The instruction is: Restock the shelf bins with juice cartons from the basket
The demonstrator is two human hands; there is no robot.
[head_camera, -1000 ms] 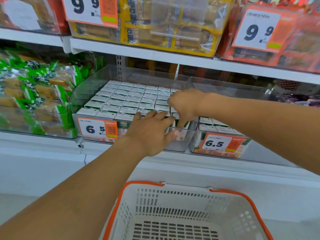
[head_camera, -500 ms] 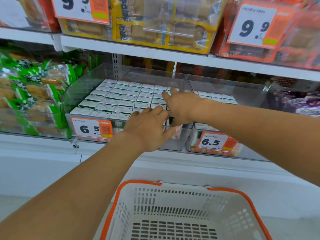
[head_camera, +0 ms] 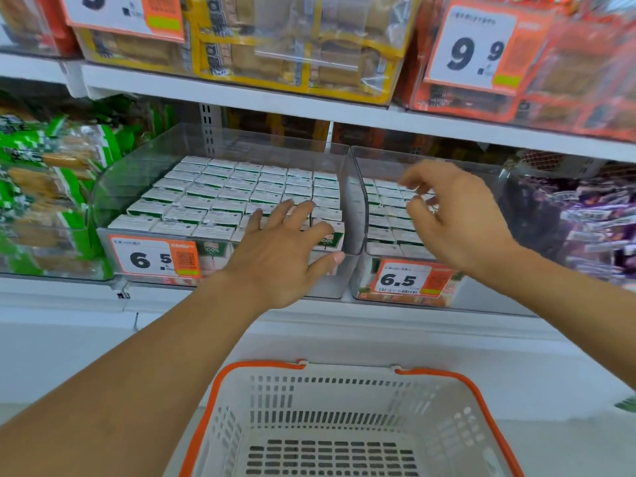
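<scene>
**Clear plastic bins full, right hand lifted away**

Clear plastic walls frame the left bin (head_camera: pixel 144 173), packed with rows of green-and-white juice cartons (head_camera: pixel 220 194). The left hand (head_camera: pixel 275 256) lies flat on the front cartons, fingers straight and spread, thumb against the bin's front wall. 0.5 s ago the right hand (head_camera: pixel 457 218) pressed down at the divider just right of the left fingertips; it has now risen and swung right, hovering over the right bin (head_camera: pixel 358 187) and its cartons, fingers loosely curled, holding nothing. A 6.5 price tag (head_camera: pixel 155 258) sits left of the left wrist, and another 6.5 tag (head_camera: pixel 406 280) below the right hand. The white basket (head_camera: pixel 344 425) with an orange rim stands below both arms, no cartons visible inside.
</scene>
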